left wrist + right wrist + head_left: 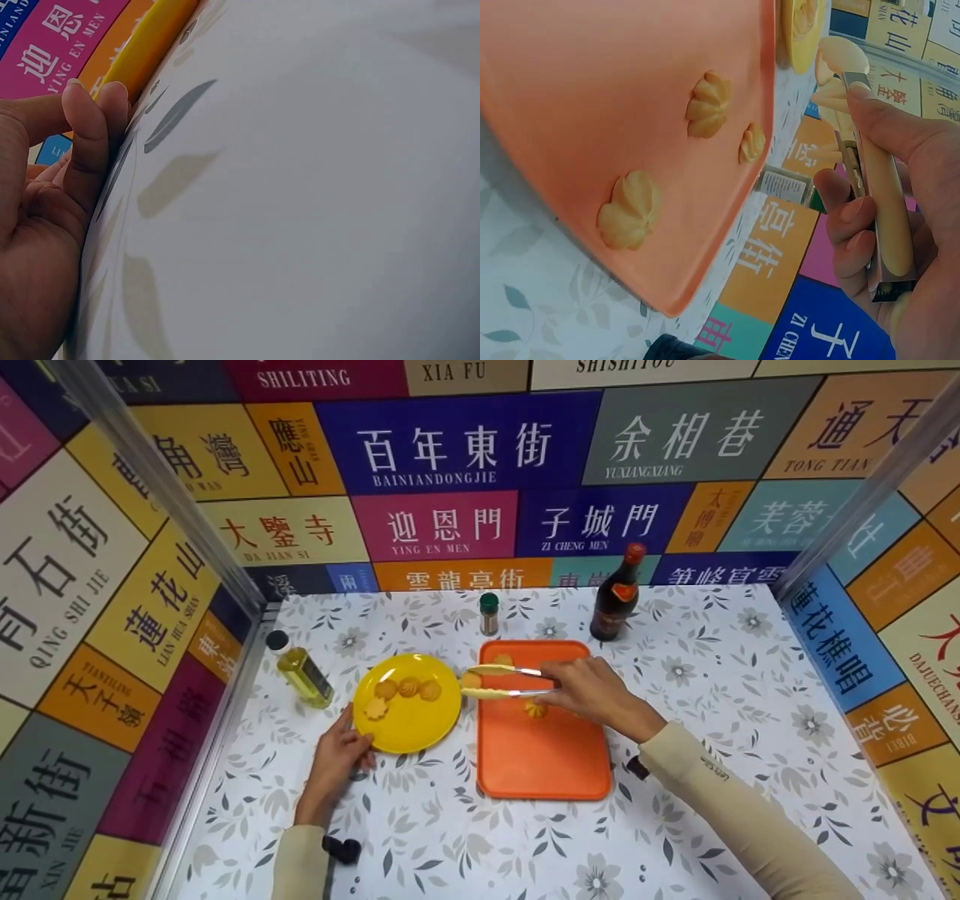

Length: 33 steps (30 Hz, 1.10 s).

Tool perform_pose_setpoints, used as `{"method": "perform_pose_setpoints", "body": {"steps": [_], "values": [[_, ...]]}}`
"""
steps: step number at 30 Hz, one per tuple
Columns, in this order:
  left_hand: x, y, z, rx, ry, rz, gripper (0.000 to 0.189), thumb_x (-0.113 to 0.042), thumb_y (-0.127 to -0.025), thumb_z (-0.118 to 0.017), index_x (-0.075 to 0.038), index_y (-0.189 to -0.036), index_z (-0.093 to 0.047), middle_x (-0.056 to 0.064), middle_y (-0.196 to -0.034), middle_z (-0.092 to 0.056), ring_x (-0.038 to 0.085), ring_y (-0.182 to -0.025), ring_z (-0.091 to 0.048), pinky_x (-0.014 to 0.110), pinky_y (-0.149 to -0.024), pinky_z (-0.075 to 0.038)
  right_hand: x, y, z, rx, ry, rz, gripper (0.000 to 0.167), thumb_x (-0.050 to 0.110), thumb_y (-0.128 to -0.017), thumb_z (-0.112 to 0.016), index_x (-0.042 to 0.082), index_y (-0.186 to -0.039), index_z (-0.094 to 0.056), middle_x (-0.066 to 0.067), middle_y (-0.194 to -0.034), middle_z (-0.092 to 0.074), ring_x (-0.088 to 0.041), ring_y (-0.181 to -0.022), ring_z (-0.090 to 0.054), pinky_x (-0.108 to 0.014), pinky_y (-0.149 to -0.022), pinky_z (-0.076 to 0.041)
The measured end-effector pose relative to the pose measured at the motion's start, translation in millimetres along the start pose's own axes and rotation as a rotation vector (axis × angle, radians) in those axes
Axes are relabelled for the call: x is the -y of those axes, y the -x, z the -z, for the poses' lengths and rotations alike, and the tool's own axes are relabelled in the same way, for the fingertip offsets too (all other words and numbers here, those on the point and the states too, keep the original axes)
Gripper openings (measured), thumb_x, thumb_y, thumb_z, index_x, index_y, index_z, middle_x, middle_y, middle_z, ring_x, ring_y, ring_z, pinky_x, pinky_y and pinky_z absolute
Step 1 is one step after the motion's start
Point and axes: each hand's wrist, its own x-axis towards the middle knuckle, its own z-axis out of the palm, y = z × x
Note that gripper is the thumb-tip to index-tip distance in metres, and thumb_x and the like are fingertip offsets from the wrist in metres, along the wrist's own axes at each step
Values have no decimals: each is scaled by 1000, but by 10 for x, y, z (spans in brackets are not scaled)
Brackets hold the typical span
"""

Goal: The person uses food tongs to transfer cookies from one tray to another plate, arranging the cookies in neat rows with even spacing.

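Observation:
My left hand (341, 754) holds the near left rim of a yellow plate (409, 735). Several small cookies (376, 708) lie on that plate. In my right hand (589, 690) is a pair of tongs (517, 692) with metal arms and cream tips, reaching left over an orange tray (544, 765). Between the tips, by the plate's right edge, there is a cookie (471, 681). The right wrist view shows three ridged cookies on the tray, one of them a larger cookie (630, 210); my right hand covers part of the tray in the head view.
A bottle of yellow oil (304, 671) stands left of the plate. Behind the tray are a green-capped shaker (489, 615) and a dark red-capped bottle (615, 600). Panels printed with signs (457, 442) wall in the flower-patterned table (420, 840).

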Motion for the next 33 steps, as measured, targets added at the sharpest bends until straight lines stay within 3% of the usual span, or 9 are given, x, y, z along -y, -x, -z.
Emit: {"method": "perform_pose_setpoints", "body": {"steps": [6, 16, 33], "values": [[3, 12, 11, 10, -7, -16, 82, -8, -109, -69, -14, -177, -24, 25, -83, -70, 24, -58, -64, 29, -55, -57, 62, -70, -43, -13, -1, 28, 35, 40, -92, -92, 16, -92, -67, 5, -70, -64, -10, -56, -52, -31, -52, -40], [19, 16, 19, 18, 7, -36, 81, -8, -109, -70, -16, -177, -26, 25, -82, -69, 22, -58, -64, 29, -54, -56, 188, -170, -66, 53, -5, 17, 33, 47, -96, -86, 19, -100, -69, 8, -71, -60, -9, -56, -49, -28, -53, -40], [12, -5, 12, 10, 6, -4, 81, -10, -109, -70, -16, -177, -26, 26, -83, -69, 23, -59, -65, 29, -55, -58, 282, -258, -149, 63, -38, 37, 37, 51, -98, -83, 16, -107, -76, 8, -73, -64, -6, -56, -53, -27, -54, -45]]}}
